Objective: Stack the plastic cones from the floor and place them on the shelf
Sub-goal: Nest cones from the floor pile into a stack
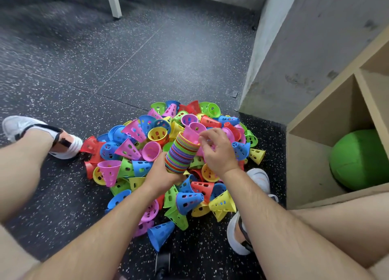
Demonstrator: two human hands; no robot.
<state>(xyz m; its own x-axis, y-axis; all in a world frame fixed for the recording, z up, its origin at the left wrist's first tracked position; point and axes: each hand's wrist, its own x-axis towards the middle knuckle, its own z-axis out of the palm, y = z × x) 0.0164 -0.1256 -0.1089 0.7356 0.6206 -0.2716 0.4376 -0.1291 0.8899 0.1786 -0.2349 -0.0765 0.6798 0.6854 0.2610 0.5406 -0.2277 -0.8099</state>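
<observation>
A heap of loose plastic cones in pink, blue, green, yellow and red lies on the dark floor between my feet. My left hand grips the base of a tall stack of nested cones, which tilts away from me. A pink cone sits on the stack's top end. My right hand is at that top end with its fingers curled by the pink cone; whether they pinch it is hidden. The wooden shelf stands at the right.
A green ball fills the shelf's lower compartment. A grey concrete pillar rises behind the shelf. My shoes flank the heap. White furniture legs stand at the far side of the speckled floor.
</observation>
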